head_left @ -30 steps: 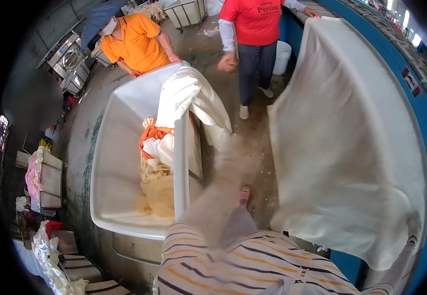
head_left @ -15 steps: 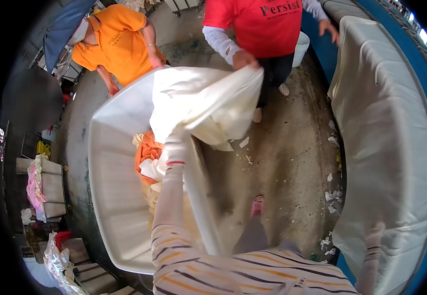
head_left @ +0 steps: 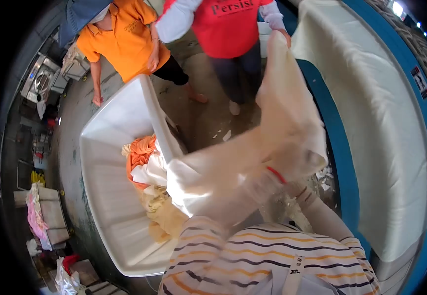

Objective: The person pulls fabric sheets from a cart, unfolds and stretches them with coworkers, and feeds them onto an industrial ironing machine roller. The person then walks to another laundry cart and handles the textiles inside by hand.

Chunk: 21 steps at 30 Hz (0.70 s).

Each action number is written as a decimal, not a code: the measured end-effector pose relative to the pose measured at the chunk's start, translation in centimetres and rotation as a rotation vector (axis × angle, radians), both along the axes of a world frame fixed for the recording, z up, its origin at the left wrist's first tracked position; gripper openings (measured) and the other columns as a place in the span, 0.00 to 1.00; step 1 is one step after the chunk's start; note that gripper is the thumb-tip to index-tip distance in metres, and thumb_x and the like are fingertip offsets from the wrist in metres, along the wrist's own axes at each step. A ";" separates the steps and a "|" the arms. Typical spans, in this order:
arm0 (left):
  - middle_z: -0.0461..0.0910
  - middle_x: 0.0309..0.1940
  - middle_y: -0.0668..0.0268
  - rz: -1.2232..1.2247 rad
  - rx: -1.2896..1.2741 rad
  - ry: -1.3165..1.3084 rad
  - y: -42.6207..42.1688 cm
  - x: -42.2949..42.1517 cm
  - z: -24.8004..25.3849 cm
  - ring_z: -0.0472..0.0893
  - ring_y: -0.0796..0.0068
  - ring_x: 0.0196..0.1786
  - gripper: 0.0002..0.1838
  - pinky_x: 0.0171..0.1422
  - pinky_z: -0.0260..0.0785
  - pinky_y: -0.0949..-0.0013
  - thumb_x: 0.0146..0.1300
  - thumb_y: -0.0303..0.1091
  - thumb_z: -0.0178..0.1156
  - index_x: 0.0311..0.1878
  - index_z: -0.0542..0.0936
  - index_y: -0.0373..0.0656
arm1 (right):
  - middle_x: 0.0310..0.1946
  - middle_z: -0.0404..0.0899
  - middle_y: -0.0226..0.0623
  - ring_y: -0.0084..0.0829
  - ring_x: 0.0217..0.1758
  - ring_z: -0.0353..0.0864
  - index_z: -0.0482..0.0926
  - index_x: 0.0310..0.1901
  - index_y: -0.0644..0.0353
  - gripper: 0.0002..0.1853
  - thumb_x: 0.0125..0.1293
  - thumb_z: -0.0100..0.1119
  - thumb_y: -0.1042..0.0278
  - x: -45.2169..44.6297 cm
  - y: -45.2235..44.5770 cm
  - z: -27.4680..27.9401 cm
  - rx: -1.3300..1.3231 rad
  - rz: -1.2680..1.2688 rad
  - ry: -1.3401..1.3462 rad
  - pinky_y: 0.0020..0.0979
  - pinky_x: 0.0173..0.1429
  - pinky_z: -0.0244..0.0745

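A large white cloth (head_left: 233,157) stretches from the cart's rim across in front of me, its upper end raised near a co-worker's hand (head_left: 285,37). My left hand (head_left: 308,161), beyond the red wristband, is closed on the cloth's right part; motion blurs its fingers. Just below it is my right hand (head_left: 292,188), close to the cloth, with its fingers blurred and partly hidden. Inside the white cart (head_left: 110,196) lie an orange cloth (head_left: 140,150), a smaller white cloth (head_left: 149,172) and yellowish cloths (head_left: 166,221).
A blue-framed machine (head_left: 339,142) with pale fabric (head_left: 378,123) over it stands at my right. Two co-workers, in an orange shirt (head_left: 120,39) and a red shirt (head_left: 228,29), are beyond the cart. White scraps (head_left: 325,178) litter the floor. Other loaded carts (head_left: 48,211) stand at left.
My left hand has swung right with the white cloth, away from over the cart. My right hand has left the machine's fabric and come toward the cloth. The red-shirted co-worker has shifted left.
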<state>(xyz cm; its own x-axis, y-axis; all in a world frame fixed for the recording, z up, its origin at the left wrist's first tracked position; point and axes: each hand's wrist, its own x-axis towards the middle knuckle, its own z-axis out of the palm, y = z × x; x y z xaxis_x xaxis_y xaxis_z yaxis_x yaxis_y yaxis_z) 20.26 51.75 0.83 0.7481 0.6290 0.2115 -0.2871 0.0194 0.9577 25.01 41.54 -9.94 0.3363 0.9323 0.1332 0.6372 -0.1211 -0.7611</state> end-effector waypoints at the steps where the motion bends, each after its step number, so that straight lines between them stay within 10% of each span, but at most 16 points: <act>1: 0.76 0.37 0.67 0.057 -0.112 -0.014 0.0 -0.2 -0.6 0.78 0.75 0.37 0.16 0.36 0.73 0.72 0.68 0.42 0.58 0.50 0.77 0.39 | 0.59 0.74 0.44 0.39 0.63 0.73 0.70 0.63 0.64 0.32 0.57 0.68 0.67 0.7 -1.4 0.5 0.022 -0.036 0.086 0.37 0.66 0.67; 3: 0.74 0.31 0.69 0.230 -0.862 0.001 1.3 -3.0 0.9 0.78 0.75 0.31 0.13 0.27 0.71 0.76 0.71 0.40 0.53 0.44 0.78 0.39 | 0.55 0.77 0.41 0.34 0.58 0.75 0.74 0.60 0.64 0.26 0.60 0.66 0.67 2.6 -5.7 2.5 0.016 -0.145 0.445 0.34 0.62 0.70; 5: 0.76 0.35 0.65 -0.118 -0.928 -0.326 3.5 -5.4 -5.5 0.80 0.72 0.38 0.15 0.39 0.76 0.69 0.71 0.41 0.52 0.49 0.78 0.39 | 0.46 0.81 0.34 0.25 0.49 0.79 0.78 0.55 0.63 0.19 0.64 0.63 0.66 5.0 -11.0 5.7 0.016 -0.364 1.063 0.28 0.54 0.74; 6: 0.77 0.38 0.64 0.240 -0.724 -0.161 0.5 -5.7 -2.0 0.80 0.71 0.42 0.17 0.44 0.76 0.67 0.70 0.42 0.53 0.53 0.77 0.39 | 0.44 0.82 0.32 0.23 0.46 0.79 0.79 0.53 0.63 0.17 0.64 0.62 0.67 5.9 -13.6 6.0 0.052 -0.409 1.020 0.27 0.52 0.75; 9: 0.79 0.44 0.62 0.236 -0.568 0.191 -6.5 -7.6 -6.6 0.79 0.71 0.49 0.18 0.49 0.74 0.69 0.62 0.39 0.62 0.54 0.78 0.44 | 0.40 0.83 0.29 0.20 0.41 0.80 0.81 0.49 0.62 0.13 0.65 0.60 0.67 6.5 -18.8 8.0 0.215 -0.473 0.982 0.25 0.45 0.75; 10: 0.76 0.51 0.58 0.124 0.104 0.419 -9.6 -7.8 -8.7 0.77 0.66 0.55 0.24 0.56 0.72 0.65 0.62 0.42 0.62 0.59 0.75 0.44 | 0.40 0.83 0.29 0.20 0.40 0.80 0.82 0.49 0.62 0.13 0.65 0.61 0.67 6.6 -20.0 6.8 0.216 -0.449 0.927 0.25 0.43 0.75; 15: 0.73 0.61 0.50 -0.177 0.704 0.575 -28.6 -3.7 -20.7 0.72 0.54 0.65 0.39 0.69 0.63 0.57 0.57 0.49 0.66 0.69 0.66 0.44 | 0.34 0.81 0.26 0.16 0.38 0.78 0.81 0.46 0.57 0.10 0.65 0.63 0.65 1.8 -22.9 9.2 -0.124 -0.281 0.508 0.26 0.40 0.75; 18: 0.76 0.59 0.52 -0.235 0.194 0.487 -33.0 -4.6 -22.4 0.76 0.56 0.62 0.33 0.67 0.66 0.58 0.62 0.45 0.63 0.67 0.68 0.40 | 0.35 0.80 0.27 0.19 0.39 0.80 0.81 0.43 0.56 0.08 0.64 0.64 0.65 1.1 -26.6 11.8 0.022 -0.173 0.817 0.29 0.41 0.76; 19: 0.76 0.59 0.54 -0.293 -0.092 0.416 -33.6 -5.4 -21.3 0.77 0.58 0.60 0.30 0.65 0.68 0.59 0.64 0.43 0.61 0.65 0.69 0.39 | 0.39 0.79 0.28 0.19 0.40 0.78 0.79 0.47 0.58 0.12 0.63 0.64 0.67 2.6 -27.5 12.0 0.172 -0.095 0.280 0.27 0.42 0.75; 21: 0.78 0.56 0.57 -0.355 -0.573 0.249 -34.9 -7.3 -14.4 0.80 0.63 0.56 0.23 0.61 0.70 0.62 0.68 0.39 0.58 0.62 0.72 0.37 | 0.47 0.77 0.31 0.23 0.45 0.77 0.74 0.56 0.61 0.22 0.61 0.67 0.68 4.5 -29.3 13.5 0.393 0.019 0.367 0.28 0.48 0.74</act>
